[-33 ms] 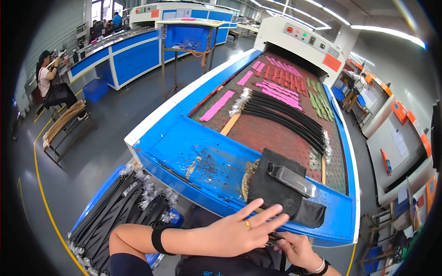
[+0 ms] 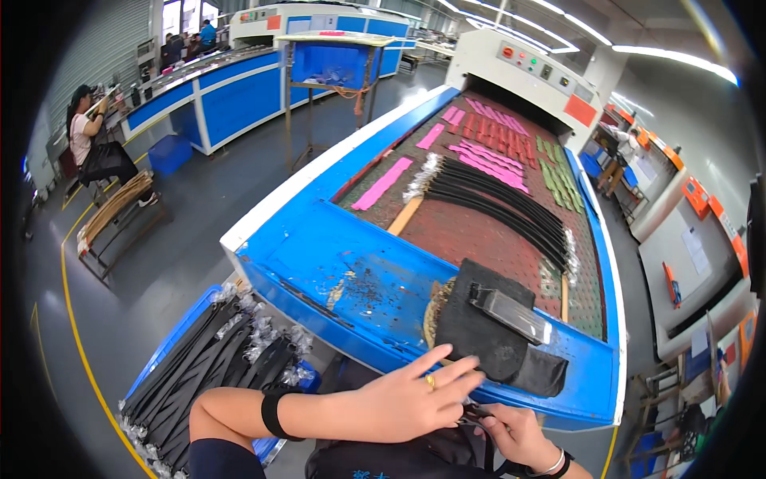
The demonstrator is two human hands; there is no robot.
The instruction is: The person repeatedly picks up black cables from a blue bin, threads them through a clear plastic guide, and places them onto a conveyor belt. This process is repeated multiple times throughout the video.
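Observation:
My left hand [image 2: 415,401] reaches in over my lap, palm down, with its fingers stretched out and a gold ring on one. Its thumb is hidden. Just to its right, my right hand [image 2: 515,433] is closed, thumb against fingers, on a small dark piece [image 2: 474,412] too covered to name. Both hands are at the front edge of a blue-framed conveyor machine [image 2: 303,251]. Beyond them lie a black cloth pad [image 2: 479,339] and a clear-topped oblong block [image 2: 515,315]. A row of black straps [image 2: 495,203] with plastic-wrapped ends lies on the red-brown belt.
Pink strips [image 2: 383,184], red strips [image 2: 501,137] and green strips [image 2: 561,185] lie farther along the belt. At lower left a blue bin [image 2: 171,342] is heaped with black straps. A person [image 2: 96,140] sits at far left near a low bench [image 2: 116,209].
My left fingers have drawn back slightly to the left and closer together. The right hand keeps its closed grip. The whole view has shifted a little.

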